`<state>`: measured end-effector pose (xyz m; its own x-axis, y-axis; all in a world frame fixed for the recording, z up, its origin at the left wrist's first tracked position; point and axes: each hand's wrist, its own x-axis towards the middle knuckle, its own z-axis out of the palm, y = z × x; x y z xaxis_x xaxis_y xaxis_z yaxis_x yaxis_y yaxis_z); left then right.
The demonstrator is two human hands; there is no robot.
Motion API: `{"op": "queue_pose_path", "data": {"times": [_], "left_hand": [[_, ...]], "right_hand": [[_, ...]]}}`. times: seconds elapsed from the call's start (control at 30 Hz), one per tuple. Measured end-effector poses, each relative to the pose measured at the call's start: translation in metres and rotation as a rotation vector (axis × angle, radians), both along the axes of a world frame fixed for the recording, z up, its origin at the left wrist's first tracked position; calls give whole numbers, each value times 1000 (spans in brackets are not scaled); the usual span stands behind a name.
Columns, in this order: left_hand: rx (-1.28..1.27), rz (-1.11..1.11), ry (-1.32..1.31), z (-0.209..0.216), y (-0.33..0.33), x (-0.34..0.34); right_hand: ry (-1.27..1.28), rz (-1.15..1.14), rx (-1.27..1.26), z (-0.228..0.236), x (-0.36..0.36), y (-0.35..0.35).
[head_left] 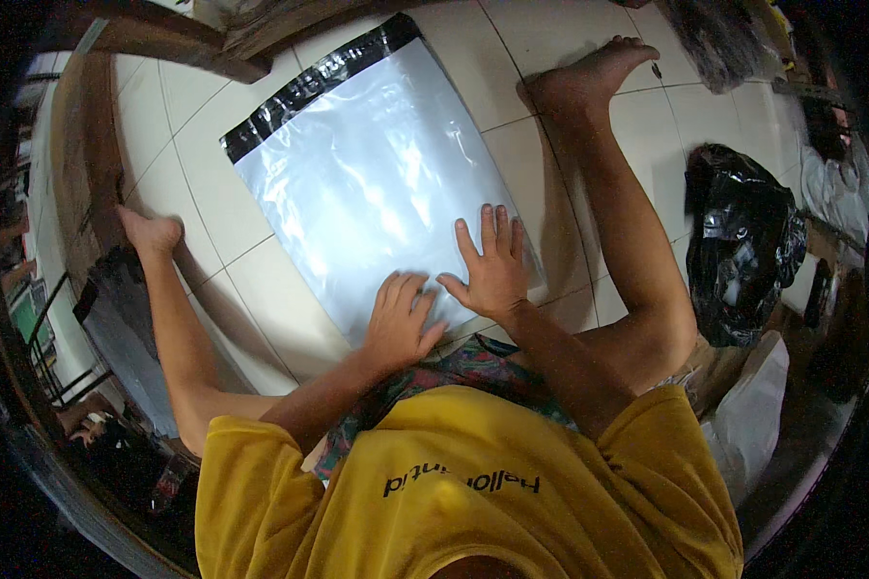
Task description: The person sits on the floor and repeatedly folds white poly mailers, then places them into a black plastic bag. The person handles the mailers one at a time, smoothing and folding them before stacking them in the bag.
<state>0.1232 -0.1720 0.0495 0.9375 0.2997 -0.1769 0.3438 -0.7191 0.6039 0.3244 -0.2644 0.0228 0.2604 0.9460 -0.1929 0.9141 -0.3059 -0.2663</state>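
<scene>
Silvery-white rectangular plastic bag (377,183) lay flat on the cream floor tiles (256,280) between your bare legs, tilted so that its glossy black end band (323,82) sat at eleven o'clock from its centre. Your left hand (396,314) was at six o'clock, over the bag's near part, palm down, its fingers a little bent and set apart; whether its fingertips pressed on the plastic, you could not tell. Your right hand (492,265) was at four o'clock, palm down over the bag near its right edge, fingers spread wide and thumb reaching toward your left hand. Neither hand was closed around anything, and the two were near each other without touching. Your right foot (589,72) rested at two o'clock, apart from the bag, and your left foot (150,232) was near nine o'clock. Well off at three o'clock, past your right leg, sat a crumpled, shiny black plastic bundle (743,251). Dark brown wooden beams (246,58) stood between ten and eleven o'clock, near the black band.
</scene>
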Motion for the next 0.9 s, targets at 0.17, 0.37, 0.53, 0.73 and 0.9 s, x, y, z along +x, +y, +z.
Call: {"op": "queue_pose_path", "data": {"times": [0.17, 0.37, 0.53, 0.73, 0.9], "left_hand": [[100, -280, -191, -19, 46, 130], [212, -477, -105, -37, 100, 162], [303, -434, -153, -49, 165, 192], [603, -361, -28, -65, 247, 232], [629, -324, -42, -70, 269, 242]], "right_hand": [[125, -43, 78, -3, 4, 1], [151, -30, 54, -9, 2, -3], [103, -25, 37, -10, 1, -3], [110, -16, -68, -9, -1, -5], [81, -16, -71, -15, -2, -6]]}}
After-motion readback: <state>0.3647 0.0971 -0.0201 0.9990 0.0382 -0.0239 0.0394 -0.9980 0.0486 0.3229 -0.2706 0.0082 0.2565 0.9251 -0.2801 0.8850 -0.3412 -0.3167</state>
